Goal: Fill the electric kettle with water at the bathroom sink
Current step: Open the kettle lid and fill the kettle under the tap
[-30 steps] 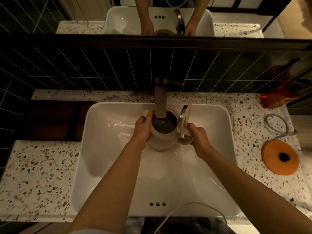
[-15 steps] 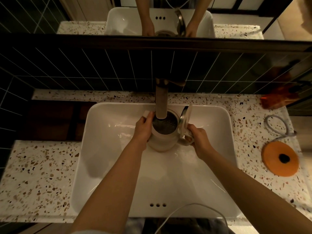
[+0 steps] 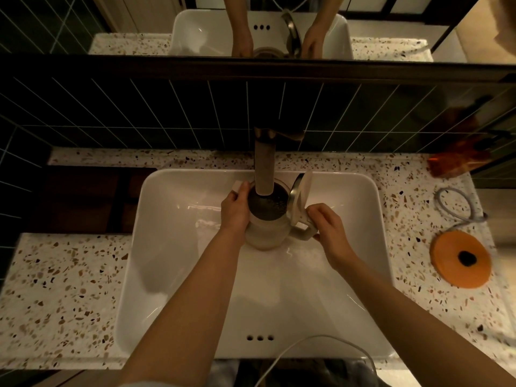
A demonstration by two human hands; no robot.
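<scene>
The kettle (image 3: 266, 230) sits upright in the sink (image 3: 178, 275) near its back edge, lid (image 3: 300, 192) open, mouth under the faucet (image 3: 264, 166). The left hand (image 3: 234, 210) wraps its body; the right hand (image 3: 328, 227) grips its handle. An orange base (image 3: 460, 261) lies at the worktop's (image 3: 55, 297) right edge.

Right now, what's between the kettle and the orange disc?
In the head view: the right hand on the kettle handle, then bare white sink wall and speckled counter up to the orange disc.
</scene>
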